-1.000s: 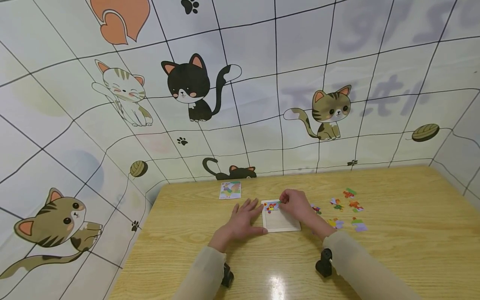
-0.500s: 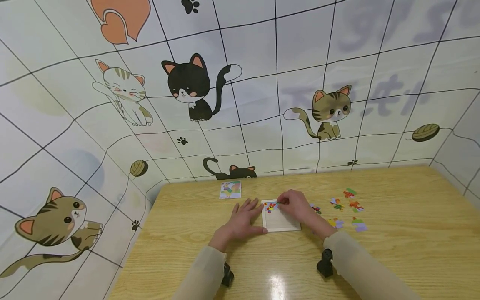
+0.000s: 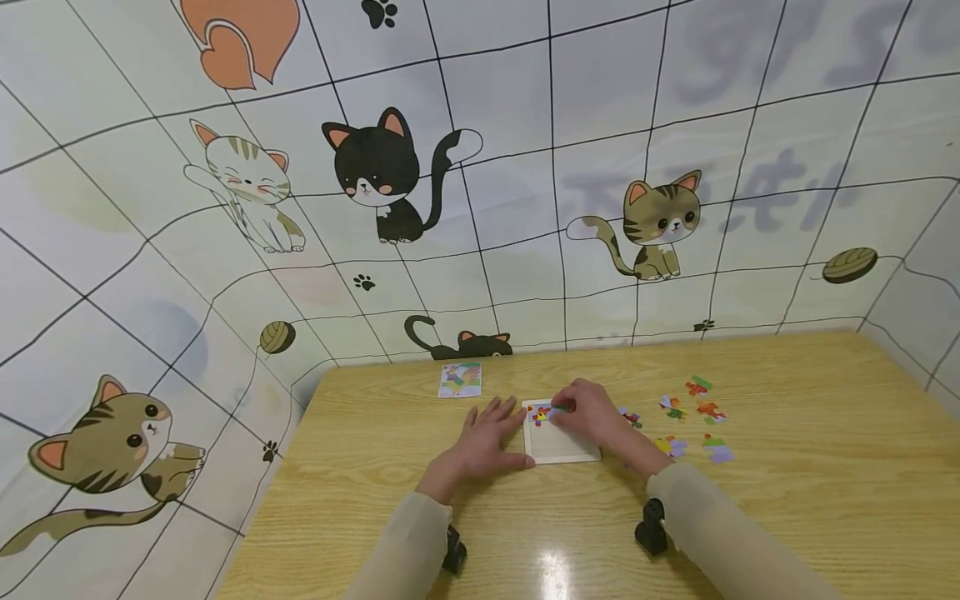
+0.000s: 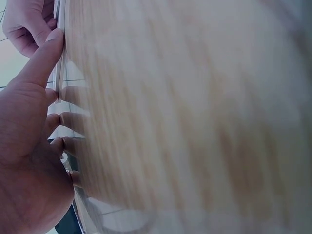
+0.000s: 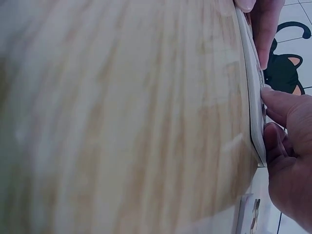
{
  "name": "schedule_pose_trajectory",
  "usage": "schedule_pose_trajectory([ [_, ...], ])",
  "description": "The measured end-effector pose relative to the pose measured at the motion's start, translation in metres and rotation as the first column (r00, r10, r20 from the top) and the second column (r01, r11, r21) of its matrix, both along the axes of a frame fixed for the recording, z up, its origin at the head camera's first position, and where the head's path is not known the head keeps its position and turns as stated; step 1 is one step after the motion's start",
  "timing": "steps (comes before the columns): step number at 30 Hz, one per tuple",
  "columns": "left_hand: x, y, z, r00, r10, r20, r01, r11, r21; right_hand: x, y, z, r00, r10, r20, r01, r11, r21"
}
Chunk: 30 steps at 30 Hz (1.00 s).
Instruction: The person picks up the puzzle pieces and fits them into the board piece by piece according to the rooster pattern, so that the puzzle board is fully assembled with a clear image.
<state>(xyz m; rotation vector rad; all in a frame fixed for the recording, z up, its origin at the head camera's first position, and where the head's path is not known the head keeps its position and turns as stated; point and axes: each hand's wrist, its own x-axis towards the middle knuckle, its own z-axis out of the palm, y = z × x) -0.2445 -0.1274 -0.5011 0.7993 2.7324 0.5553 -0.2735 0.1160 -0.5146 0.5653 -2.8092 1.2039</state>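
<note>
A shallow wooden puzzle tray (image 3: 573,458) with a pale rim lies on the table in the head view. Brightly coloured puzzle pieces (image 3: 538,412) fill its far left corner. My left hand (image 3: 486,443) lies spread at the tray's left side, thumb and index finger touching the rim; in the left wrist view its thumb (image 4: 46,56) rests on that edge. Over the far part of the tray, my right hand (image 3: 588,412) pinches a puzzle piece with some green on it (image 3: 559,407), mostly hidden by the fingers. The right wrist view shows its fingertips (image 5: 275,100) low over the tray.
Several loose puzzle pieces (image 3: 711,411) are scattered right of the tray, some partly behind my right hand and forearm. A square picture card (image 3: 460,380) lies at the back left of the table. Behind the table stands a wall (image 3: 525,275) printed with cats.
My right hand has shifted slightly left along the far side of the tray with the pinched piece, towards the pieces in the corner. The left hand has stayed put.
</note>
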Motion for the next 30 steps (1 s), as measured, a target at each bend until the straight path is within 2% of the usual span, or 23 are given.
schedule_pose_trajectory([
  [10,0.001,0.001,0.003,1.000,-0.014,-0.016,0.014,1.000,-0.007,0.000,-0.001,0.001,1.000,-0.014,-0.013,0.014,1.000,0.012],
  [18,0.002,0.002,0.002,1.000,-0.008,-0.015,0.007,1.000,-0.018,0.003,0.004,0.006,1.000,0.019,0.005,-0.019,1.000,0.000],
  [24,0.001,0.003,0.001,1.000,-0.007,-0.005,0.007,1.000,-0.016,0.008,0.028,0.024,0.991,0.046,0.122,-0.033,0.993,-0.110],
  [30,0.000,0.001,0.000,1.000,-0.008,-0.004,0.008,1.000,-0.007,0.005,0.069,0.038,0.995,0.003,0.095,0.006,0.996,-0.091],
])
